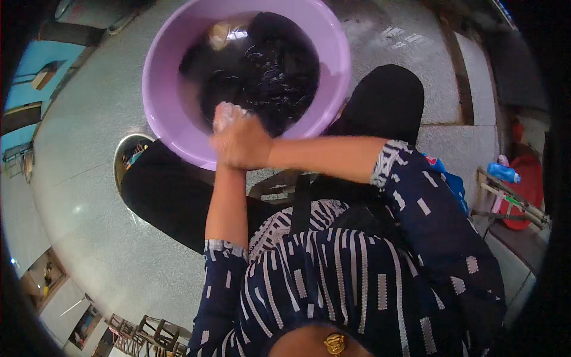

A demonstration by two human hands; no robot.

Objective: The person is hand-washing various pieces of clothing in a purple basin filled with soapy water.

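My right hand [245,143], blurred, is wrapped over my left hand [228,117] near the wrist. White suds cover the visible fingers of my left hand; the rest of it is hidden under the right. Both hands are above the near inner wall of a round purple plastic basin [330,85]. Inside the basin, dark cloth [281,40] lies in dark water [232,89] with light glinting on the surface. The basin stands between my bent knees on the floor.
A metal-rimmed dish [118,167] with small items sits beside my left knee. A blue and pink packet [453,183] is partly behind my right arm. Farther right are a blue bottle [504,172] and a red plastic object [526,192]. Several dark racks [158,332] stand lower left.
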